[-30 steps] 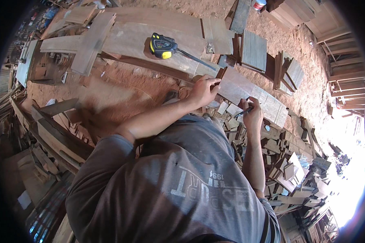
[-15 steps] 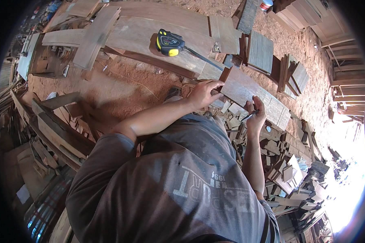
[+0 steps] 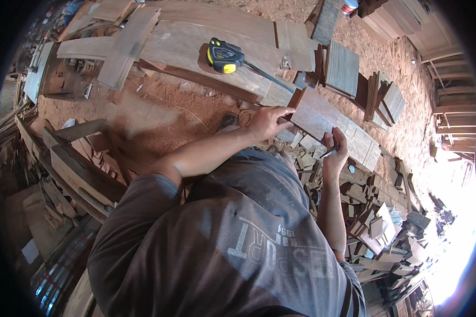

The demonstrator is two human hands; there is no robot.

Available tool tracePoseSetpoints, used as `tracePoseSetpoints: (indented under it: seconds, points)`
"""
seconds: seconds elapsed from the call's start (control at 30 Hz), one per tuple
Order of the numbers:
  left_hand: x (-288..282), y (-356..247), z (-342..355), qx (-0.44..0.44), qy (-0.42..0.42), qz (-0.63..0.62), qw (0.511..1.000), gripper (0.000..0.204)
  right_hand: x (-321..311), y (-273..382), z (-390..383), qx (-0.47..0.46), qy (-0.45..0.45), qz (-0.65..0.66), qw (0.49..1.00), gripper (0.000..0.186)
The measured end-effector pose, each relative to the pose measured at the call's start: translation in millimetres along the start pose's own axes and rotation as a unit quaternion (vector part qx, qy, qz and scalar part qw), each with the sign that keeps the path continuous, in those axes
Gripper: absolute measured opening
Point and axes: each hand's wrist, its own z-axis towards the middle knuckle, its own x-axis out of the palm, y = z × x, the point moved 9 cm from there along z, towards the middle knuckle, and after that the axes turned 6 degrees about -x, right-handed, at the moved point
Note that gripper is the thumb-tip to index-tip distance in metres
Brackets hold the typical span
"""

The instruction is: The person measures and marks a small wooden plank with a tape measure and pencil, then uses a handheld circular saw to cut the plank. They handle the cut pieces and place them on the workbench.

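A reddish-brown wooden board (image 3: pixel 322 112) lies slanted in front of me, with thin pencil-like lines across its right part. At its left end, my left hand (image 3: pixel 269 123) is closed with fingertips and thumb on the near corner. My right hand (image 3: pixel 337 149) is at the board's near edge, its fingers closed round a slim dark pen (image 3: pixel 329 151) that points down to the left. Beyond my left hand, a black and yellow tape measure (image 3: pixel 225 56) rests on a wide plank (image 3: pixel 174 45). Its blade runs out toward the board's left end.
Short grey-brown boards (image 3: pixel 341 66) are stacked behind the board. Wood offcuts (image 3: pixel 375 224) cover the ground at right. At left stands a curved wooden frame (image 3: pixel 79 169) over reddish, dusty ground (image 3: pixel 164 111). Another loose plank (image 3: pixel 129 47) lies crosswise at upper left.
The whole view has shifted slightly to the right. Both hands stay at the same places on the board, and the pen's slant differs a little.
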Motion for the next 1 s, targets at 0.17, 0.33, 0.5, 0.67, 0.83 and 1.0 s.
tracePoseSetpoints:
  seconds: [0.17,0.33,0.5,0.67,0.83,1.0]
  points:
    - [-0.4,0.8,-0.6,0.012,-0.013,-0.005,1.000,0.046,-0.6,0.0,-1.0,0.003,0.001,-0.002,1.000,0.048]
    - [4.4,4.1,1.4,0.017,-0.011,-0.010,1.000,0.046,-4.7,-6.5,-0.5,0.012,0.003,0.024,1.000,0.049]
    - [-1.7,-1.9,-1.8,0.063,-0.043,0.066,0.995,0.049,-16.7,13.6,-5.9,-0.025,-0.028,-0.081,0.996,0.044]
    - [-0.9,-0.6,-1.8,0.036,-0.044,0.079,0.995,0.052,-15.4,45.3,-29.0,-0.212,0.040,-0.376,0.901,0.053]
    - [1.1,6.6,-3.7,0.071,-0.054,0.106,0.990,0.048,-4.2,26.9,-30.1,-0.276,0.022,-0.417,0.866,0.049]
    - [3.4,5.5,-5.2,0.088,-0.065,0.102,0.989,0.043,-7.0,8.6,-30.0,-0.278,-0.002,-0.389,0.878,0.039]
